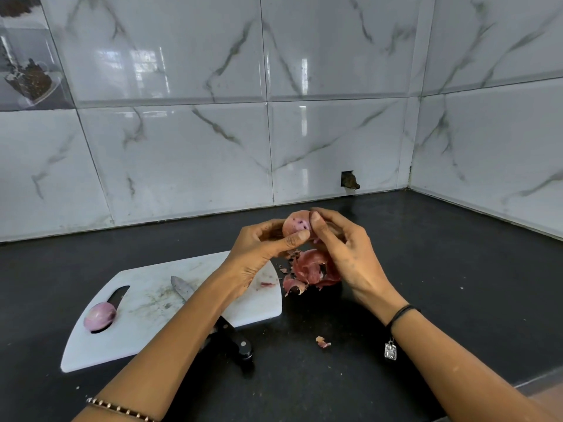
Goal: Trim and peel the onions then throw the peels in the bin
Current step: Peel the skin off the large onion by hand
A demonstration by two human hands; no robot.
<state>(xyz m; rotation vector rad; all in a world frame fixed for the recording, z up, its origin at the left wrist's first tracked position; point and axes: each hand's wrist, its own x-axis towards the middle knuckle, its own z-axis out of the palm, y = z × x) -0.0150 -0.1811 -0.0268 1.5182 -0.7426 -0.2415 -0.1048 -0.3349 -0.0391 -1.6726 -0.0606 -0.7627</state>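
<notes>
beaded bracelet [118, 409], left hand [259, 249] and right hand [345, 254] gripping round onion [294, 227], papery peels [310, 269] on black counter [441, 284]

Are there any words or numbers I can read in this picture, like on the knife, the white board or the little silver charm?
No words, numbers or brand names can be read anywhere.
Silver charm on the right wrist: a raised pattern, too small to tell if it is writing.
Knife, cutting board, wall tiles: no print shows.
</notes>
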